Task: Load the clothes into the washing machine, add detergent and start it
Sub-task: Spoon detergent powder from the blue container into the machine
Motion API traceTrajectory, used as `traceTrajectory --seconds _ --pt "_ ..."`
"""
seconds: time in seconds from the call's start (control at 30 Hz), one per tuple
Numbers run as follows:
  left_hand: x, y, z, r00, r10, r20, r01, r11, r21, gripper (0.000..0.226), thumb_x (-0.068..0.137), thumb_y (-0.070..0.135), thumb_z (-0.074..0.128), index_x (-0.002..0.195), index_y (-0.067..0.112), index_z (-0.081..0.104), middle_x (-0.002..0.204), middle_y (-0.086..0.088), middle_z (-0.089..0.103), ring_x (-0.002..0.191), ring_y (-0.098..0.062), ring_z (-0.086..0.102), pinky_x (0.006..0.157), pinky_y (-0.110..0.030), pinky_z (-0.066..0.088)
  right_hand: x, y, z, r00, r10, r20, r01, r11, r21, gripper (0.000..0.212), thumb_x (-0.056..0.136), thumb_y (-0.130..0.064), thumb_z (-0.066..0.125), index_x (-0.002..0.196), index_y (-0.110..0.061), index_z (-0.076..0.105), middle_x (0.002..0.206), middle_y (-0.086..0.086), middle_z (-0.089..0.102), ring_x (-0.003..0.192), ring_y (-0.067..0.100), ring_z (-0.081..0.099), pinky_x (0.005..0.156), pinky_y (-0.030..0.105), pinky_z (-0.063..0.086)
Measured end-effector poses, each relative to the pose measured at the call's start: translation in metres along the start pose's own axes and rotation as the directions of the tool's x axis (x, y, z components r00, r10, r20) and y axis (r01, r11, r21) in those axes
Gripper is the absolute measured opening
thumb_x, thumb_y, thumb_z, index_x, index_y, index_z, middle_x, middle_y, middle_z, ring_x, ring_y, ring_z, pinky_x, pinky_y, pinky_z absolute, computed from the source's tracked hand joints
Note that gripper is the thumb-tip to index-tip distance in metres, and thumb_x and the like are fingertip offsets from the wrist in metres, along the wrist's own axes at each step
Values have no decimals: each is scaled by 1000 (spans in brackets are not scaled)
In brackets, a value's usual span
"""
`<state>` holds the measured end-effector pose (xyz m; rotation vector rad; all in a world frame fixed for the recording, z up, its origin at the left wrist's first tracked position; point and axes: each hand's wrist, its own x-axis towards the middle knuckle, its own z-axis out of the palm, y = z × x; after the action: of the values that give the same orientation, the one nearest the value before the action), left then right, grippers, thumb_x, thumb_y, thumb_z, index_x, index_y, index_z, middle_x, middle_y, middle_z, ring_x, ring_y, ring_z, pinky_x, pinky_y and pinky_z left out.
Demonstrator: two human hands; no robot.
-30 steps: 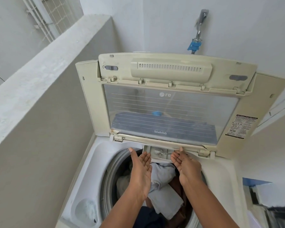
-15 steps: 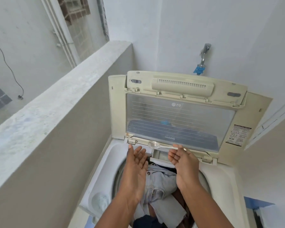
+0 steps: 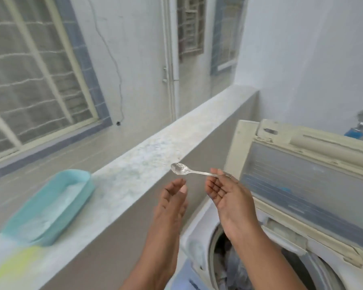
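— Head view: right hand pinches the spoon by its handle, bowl pointing left toward the blue tub of detergent on the ledge.
— And the left hand?
— Nearer the tub, loose, holding nothing.

soft, even daylight fills the view with no hard shadows or glare, motion blur smears the blue tray and washing machine lid, and wide-angle distortion bends the edges.

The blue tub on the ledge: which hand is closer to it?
Left. The left hand hangs open to the right of the blue tub; the right hand, pinching the spoon, is farther right.
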<state>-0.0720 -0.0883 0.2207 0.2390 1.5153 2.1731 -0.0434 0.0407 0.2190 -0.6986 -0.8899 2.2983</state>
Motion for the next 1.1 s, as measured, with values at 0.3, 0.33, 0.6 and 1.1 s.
traceTrajectory --seconds 0.3,0.33,0.6,1.1 --pt "-34 33 -88 967 46 -249 -75 991 -109 26 93 14 61 119 17 61 124 -1 66 120 -11 59 110 -35 40 -35 69 105 904 173 391 -67 961 -269 18 96 -10 58 98 1 71 74 11 68 69 16 66 63 24 58" --pt "-38 36 -96 967 49 -250 -76 992 -100 31 89 18 67 120 18 61 124 1 67 120 -10 60 109 -35 41 -38 75 112 892 186 412 -62 953 -296 18 96 -11 58 98 1 72 74 12 68 69 16 66 63 24 57" --pt "-51 43 -141 965 56 -258 -79 994 -80 39 80 23 65 118 20 64 120 1 70 118 -12 62 106 -34 43 -55 120 150 800 334 498 -21 846 -533 20 93 -20 65 96 -3 75 82 14 71 73 20 65 75 34 55" --pt "-28 13 -86 997 -73 30 74 997 -30 28 98 12 49 124 13 61 118 -5 71 118 -19 62 108 -38 43 -33 81 79 869 51 492 387 548 -742 28 88 -34 70 113 -41 60 94 -6 64 74 2 64 70 23 52"
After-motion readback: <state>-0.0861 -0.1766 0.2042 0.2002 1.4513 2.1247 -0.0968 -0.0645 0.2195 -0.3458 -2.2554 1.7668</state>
